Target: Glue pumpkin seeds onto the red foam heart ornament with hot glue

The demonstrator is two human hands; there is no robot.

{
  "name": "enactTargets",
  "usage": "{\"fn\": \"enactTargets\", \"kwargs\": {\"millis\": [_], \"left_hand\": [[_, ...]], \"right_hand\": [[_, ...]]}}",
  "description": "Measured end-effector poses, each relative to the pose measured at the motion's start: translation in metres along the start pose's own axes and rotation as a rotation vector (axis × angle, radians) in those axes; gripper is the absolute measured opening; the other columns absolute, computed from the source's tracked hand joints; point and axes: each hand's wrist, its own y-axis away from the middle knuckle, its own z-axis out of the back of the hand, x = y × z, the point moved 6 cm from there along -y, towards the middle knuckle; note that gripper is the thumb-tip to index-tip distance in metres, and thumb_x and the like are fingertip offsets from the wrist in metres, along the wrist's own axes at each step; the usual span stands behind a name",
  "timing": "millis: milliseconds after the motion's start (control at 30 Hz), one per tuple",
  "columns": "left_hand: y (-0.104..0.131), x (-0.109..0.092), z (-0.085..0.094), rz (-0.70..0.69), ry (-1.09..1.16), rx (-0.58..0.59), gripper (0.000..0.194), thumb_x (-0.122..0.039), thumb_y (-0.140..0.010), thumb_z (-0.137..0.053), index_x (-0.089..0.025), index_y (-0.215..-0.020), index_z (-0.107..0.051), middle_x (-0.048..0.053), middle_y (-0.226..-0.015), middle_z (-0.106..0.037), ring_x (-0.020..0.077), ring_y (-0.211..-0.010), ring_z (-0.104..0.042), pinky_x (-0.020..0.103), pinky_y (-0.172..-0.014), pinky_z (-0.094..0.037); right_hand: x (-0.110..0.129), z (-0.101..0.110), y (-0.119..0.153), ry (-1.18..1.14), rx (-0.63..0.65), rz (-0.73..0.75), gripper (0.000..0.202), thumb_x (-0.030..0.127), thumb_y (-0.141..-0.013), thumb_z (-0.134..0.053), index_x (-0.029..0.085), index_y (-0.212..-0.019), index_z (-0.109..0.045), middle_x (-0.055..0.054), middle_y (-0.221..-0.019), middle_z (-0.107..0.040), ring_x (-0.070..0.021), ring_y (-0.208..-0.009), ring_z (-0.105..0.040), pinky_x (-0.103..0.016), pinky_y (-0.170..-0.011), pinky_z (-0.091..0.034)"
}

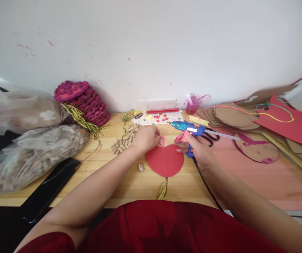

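1. Holding the glue gun (200,131), the right hand (201,149) has its fingers wrapped about the handle; its nozzle points left, away from the red heart (165,162).
2. That heart lies flat on the worktop (128,188), between the hands, a pink loop (162,141) at its notch and a yellow-green tassel (163,191) below its tip.
3. The left hand (147,137) curls beside the loop; whether its grip is closed on anything I cannot tell.
4. Judging by the gun, the step in hand is gluing on the heart, whose visible face bears no peanuts.
5. The next move seems to call for turning the nozzle over the heart while the left hand steadies it, fingers clear of the hot tip.
6. A lone peanut (140,167) sits just left of the heart; the peanut pile (122,144) lies beyond the left forearm.
7. Behind the gun are black-handled scissors (212,137), partly hidden; its cord (206,185) runs past the right forearm and could snag.
8. Star cutouts (159,117) lie farther back, near a purple-stained cup (193,104).
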Motion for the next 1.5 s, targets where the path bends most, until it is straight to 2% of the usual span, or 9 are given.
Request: {"fn": "enactTargets", "kwargs": {"millis": [267, 400, 533, 633, 733, 933, 1100, 1233, 1500], "left_hand": [[0.001, 0.007, -0.003, 0.049, 0.086, 0.023, 0.014, -0.018, -0.078, -0.061, -0.019, -0.082, -0.074, 0.005, -0.079, -0.075, 0.0206, -0.076, -0.068, 0.028, -0.071, -0.050], [0.008, 0.003, -0.007, -0.004, 0.173, 0.049, 0.013, -0.022, -0.080, -0.061, -0.019, -0.084, -0.072, 0.002, -0.078, -0.074, 0.0173, -0.071, -0.067, 0.025, -0.065, -0.049], [0.011, -0.004, -0.015, -0.073, 0.226, 0.053, 0.015, -0.016, -0.079, -0.060, -0.020, -0.084, -0.073, 0.001, -0.085, -0.075, 0.0173, -0.079, -0.068, 0.026, -0.073, -0.051], [0.010, 0.000, -0.011, -0.064, 0.246, 0.000, 0.031, -0.012, -0.084, -0.052, -0.018, -0.107, -0.072, 0.005, -0.108, -0.075, 0.0192, -0.097, -0.069, 0.029, -0.088, -0.051], [0.011, 0.008, -0.002, -0.034, 0.247, -0.067, 0.045, -0.009, -0.088, -0.046, -0.012, -0.131, -0.060, 0.012, -0.131, -0.065, 0.0225, -0.118, -0.062, 0.035, -0.104, -0.045], [0.015, 0.006, -0.007, -0.101, 0.264, -0.020, 0.036, -0.009, -0.089, -0.046, -0.016, -0.113, -0.071, 0.006, -0.117, -0.073, 0.0202, -0.109, -0.067, 0.032, -0.097, -0.050], [0.018, -0.007, -0.009, -0.343, 0.167, -0.021, 0.034, -0.004, -0.088, -0.046, -0.017, -0.103, -0.074, 0.006, -0.115, -0.074, 0.0213, -0.106, -0.066, 0.036, -0.099, -0.048], [0.031, 0.004, 0.002, -0.293, 0.148, -0.077, 0.033, -0.007, -0.089, -0.047, -0.014, -0.108, -0.073, 0.010, -0.111, -0.074, 0.0220, -0.103, -0.067, 0.036, -0.095, -0.051], [0.071, 0.020, 0.011, -0.245, 0.278, -0.053, 0.032, -0.010, -0.091, -0.047, -0.020, -0.111, -0.070, 0.005, -0.111, -0.073, 0.0177, -0.104, -0.067, 0.033, -0.095, -0.051]], "right_hand": [[0.003, -0.002, 0.004, -0.011, 0.028, -0.015, 0.036, 0.056, -0.079, -0.072, 0.020, -0.080, -0.070, -0.006, -0.093, -0.069, -0.0199, -0.087, -0.070, -0.024, -0.058, -0.062], [0.002, -0.001, 0.003, -0.027, 0.023, -0.037, 0.035, 0.055, -0.079, -0.072, 0.020, -0.080, -0.070, -0.006, -0.093, -0.069, -0.0203, -0.086, -0.070, -0.025, -0.056, -0.062], [0.003, 0.000, 0.003, -0.022, 0.005, -0.039, 0.033, 0.053, -0.080, -0.072, 0.020, -0.081, -0.070, -0.005, -0.091, -0.070, -0.0188, -0.081, -0.071, -0.025, -0.055, -0.061], [0.002, 0.000, 0.003, -0.036, 0.006, -0.055, 0.032, 0.052, -0.080, -0.073, 0.021, -0.080, -0.070, -0.005, -0.090, -0.070, -0.0184, -0.079, -0.071, -0.025, -0.055, -0.061], [0.001, 0.000, 0.003, -0.044, 0.013, -0.059, 0.032, 0.053, -0.079, -0.073, 0.020, -0.079, -0.070, -0.005, -0.090, -0.069, -0.0188, -0.079, -0.070, -0.026, -0.055, -0.062], [0.002, -0.001, 0.004, -0.054, 0.019, -0.064, 0.033, 0.054, -0.078, -0.074, 0.021, -0.079, -0.069, -0.003, -0.088, -0.068, -0.0194, -0.080, -0.070, -0.029, -0.058, -0.063], [0.000, -0.001, 0.002, -0.044, 0.026, -0.071, 0.034, 0.054, -0.079, -0.073, 0.021, -0.080, -0.069, -0.004, -0.089, -0.069, -0.0197, -0.081, -0.071, -0.028, -0.059, -0.063], [-0.003, -0.002, 0.001, -0.040, 0.055, -0.100, 0.038, 0.057, -0.078, -0.072, 0.020, -0.079, -0.069, -0.006, -0.089, -0.070, -0.0201, -0.083, -0.071, -0.025, -0.058, -0.062], [-0.003, 0.001, 0.000, -0.029, 0.049, -0.062, 0.034, 0.056, -0.074, -0.077, 0.024, -0.084, -0.068, -0.004, -0.096, -0.072, -0.0201, -0.086, -0.071, -0.026, -0.057, -0.063]]}}
